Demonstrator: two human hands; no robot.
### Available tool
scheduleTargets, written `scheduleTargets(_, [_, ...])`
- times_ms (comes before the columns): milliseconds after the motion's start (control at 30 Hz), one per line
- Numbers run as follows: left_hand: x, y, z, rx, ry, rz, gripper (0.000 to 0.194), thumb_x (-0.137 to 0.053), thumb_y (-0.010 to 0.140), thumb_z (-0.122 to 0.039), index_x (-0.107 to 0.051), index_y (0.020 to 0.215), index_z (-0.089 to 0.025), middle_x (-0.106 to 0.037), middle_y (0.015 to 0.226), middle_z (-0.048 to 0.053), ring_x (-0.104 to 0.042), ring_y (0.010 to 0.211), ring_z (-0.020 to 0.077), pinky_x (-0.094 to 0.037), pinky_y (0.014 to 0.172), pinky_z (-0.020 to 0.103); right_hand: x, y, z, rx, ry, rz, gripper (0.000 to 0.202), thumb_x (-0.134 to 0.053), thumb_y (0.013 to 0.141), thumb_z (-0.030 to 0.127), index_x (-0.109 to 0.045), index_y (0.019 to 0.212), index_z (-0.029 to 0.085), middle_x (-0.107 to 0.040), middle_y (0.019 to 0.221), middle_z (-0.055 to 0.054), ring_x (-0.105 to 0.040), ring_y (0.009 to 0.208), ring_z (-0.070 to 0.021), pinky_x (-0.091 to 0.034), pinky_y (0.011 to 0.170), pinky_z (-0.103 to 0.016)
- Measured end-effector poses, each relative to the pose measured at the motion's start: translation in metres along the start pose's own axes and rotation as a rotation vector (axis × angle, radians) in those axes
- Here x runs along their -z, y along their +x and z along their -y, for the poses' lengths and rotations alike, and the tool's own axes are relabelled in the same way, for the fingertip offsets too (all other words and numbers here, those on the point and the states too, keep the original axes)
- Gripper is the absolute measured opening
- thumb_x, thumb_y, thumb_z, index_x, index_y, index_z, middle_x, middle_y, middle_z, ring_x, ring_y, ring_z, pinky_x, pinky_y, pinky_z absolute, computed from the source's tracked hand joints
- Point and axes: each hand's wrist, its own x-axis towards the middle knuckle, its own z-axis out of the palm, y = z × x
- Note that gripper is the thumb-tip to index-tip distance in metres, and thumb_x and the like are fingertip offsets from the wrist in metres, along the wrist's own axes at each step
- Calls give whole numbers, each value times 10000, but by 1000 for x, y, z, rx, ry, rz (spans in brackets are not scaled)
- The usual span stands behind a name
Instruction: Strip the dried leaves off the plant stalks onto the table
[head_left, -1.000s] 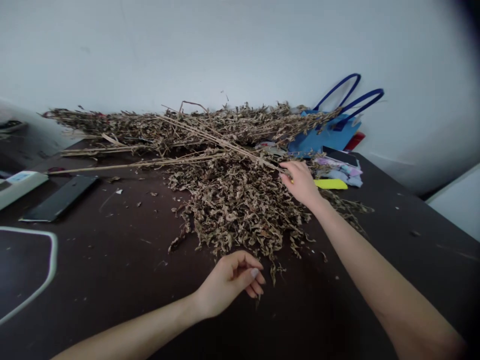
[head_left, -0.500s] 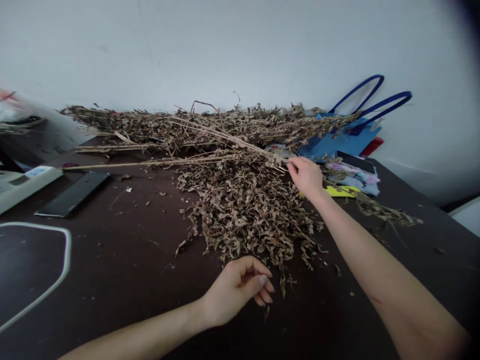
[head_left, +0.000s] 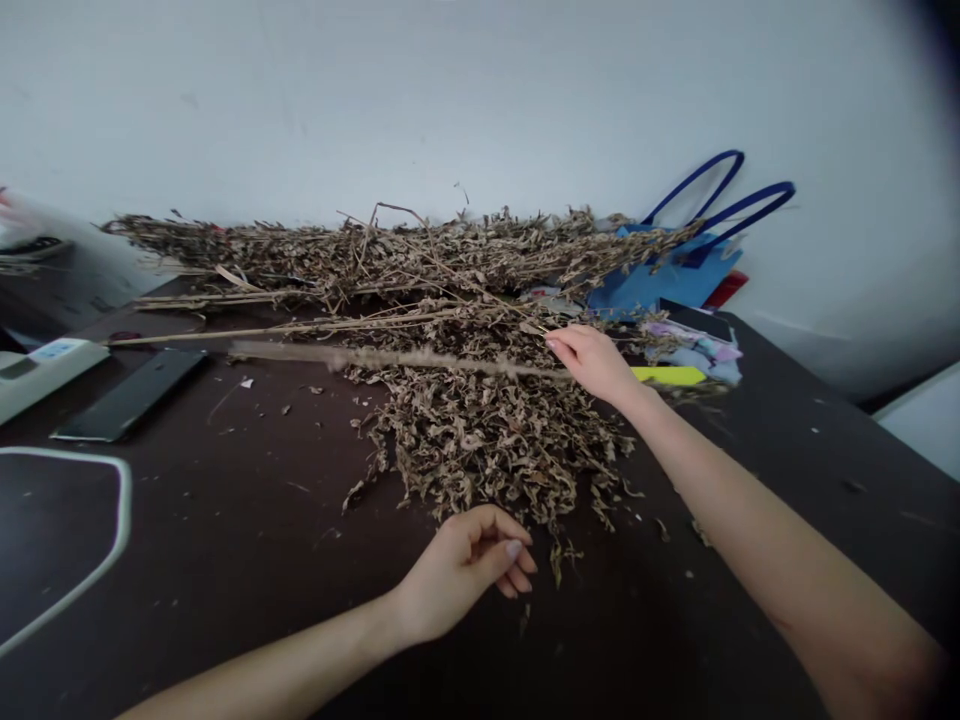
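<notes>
My right hand (head_left: pixel 596 362) is closed in a pinch on a thin dried plant stalk (head_left: pixel 517 312), above the right side of a heap of dried leaves (head_left: pixel 487 430). Just below its fingertips, a second stalk (head_left: pixel 397 357), smeared by motion, stretches leftward across the heap; whether the hand grips this one too, I cannot tell. At the near edge of the heap, my left hand (head_left: pixel 469 575) rests low over the table with loosely curled, parted fingers and nothing visible in them. Behind the heap lies a long bundle of dried plants (head_left: pixel 300 250).
On the dark table (head_left: pixel 247 560), a black phone (head_left: pixel 131 395), a white power strip (head_left: pixel 56 370) and a white cable (head_left: pixel 124 500) lie at left. A blue bag (head_left: pixel 660 285), a yellow strip (head_left: pixel 671 375) and a crumpled cloth (head_left: pixel 697 345) are at right.
My right hand has shifted slightly left and down. Stalks that slanted up and left from it have swung down, one now blurred across the heap. The left hand keeps its pose.
</notes>
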Motion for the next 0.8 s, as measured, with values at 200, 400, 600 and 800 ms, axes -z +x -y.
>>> scheduleTargets(200, [2,0,0,10,8,-1,255,-562,827,-345,-527,888,-99,-632,784,78,-603,634,115,-473,594,259,-14,20,-30,-153,-69,36,224,-452,838,231,-655,870,142,-627,827,-104,-532,811,-224,-390,746,-325])
scheduleTargets(400, [3,1,-2,10,15,-11,254,-553,834,-342,-528,893,-95,-628,776,73,-605,634,114,-472,597,261,-42,30,-44,-222,-52,69,149,-545,758,237,-669,782,158,-630,762,-91,-529,782,-225,-394,715,-322])
scheduleTargets(600, [4,2,-3,3,3,-17,255,-557,832,-337,-530,888,-90,-626,768,73,-600,624,108,-470,596,258,-38,39,-42,-207,86,-73,177,-479,780,209,-638,709,177,-645,747,-58,-560,718,-198,-409,690,-302])
scheduleTargets(800, [4,2,0,-1,19,-6,237,-546,841,-326,-533,894,-96,-635,792,81,-607,637,113,-468,597,254,-11,45,-29,-250,225,-339,213,-388,862,250,-586,870,173,-641,812,-51,-588,737,-172,-443,662,-280])
